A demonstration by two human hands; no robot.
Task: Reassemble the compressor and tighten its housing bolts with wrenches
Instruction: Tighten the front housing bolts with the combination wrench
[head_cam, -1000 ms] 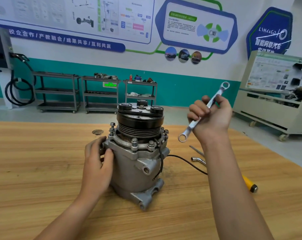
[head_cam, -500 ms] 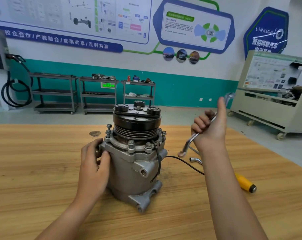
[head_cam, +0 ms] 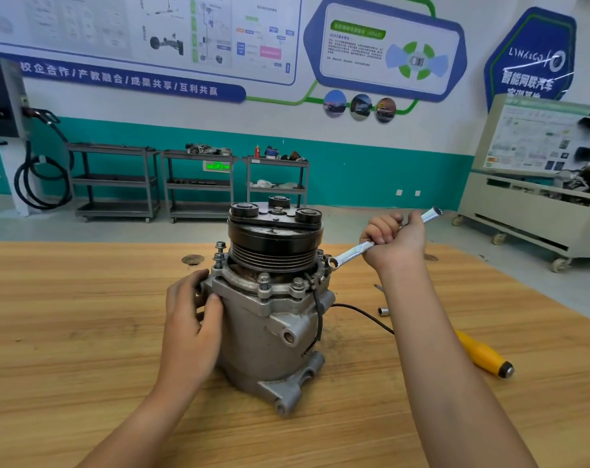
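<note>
The compressor stands upright, pulley up, mid table, approx. midway between near and far edges. The L hand grips its housing flange on the left side, thumb in front, fingertips hidden behind the casting. The R hand is fisted round the wrench, shank centre hidden in the fist; the lower ring end is at the flange's right rear, seating on a bolt head not discernible, and the yellow-handled tool toward the right edge has its shaft cut off by the R forearm. Vs. 0.5 s ago: ring end has moved in from clear of the unit to the flange; L hand pos. unchanged.
</note>
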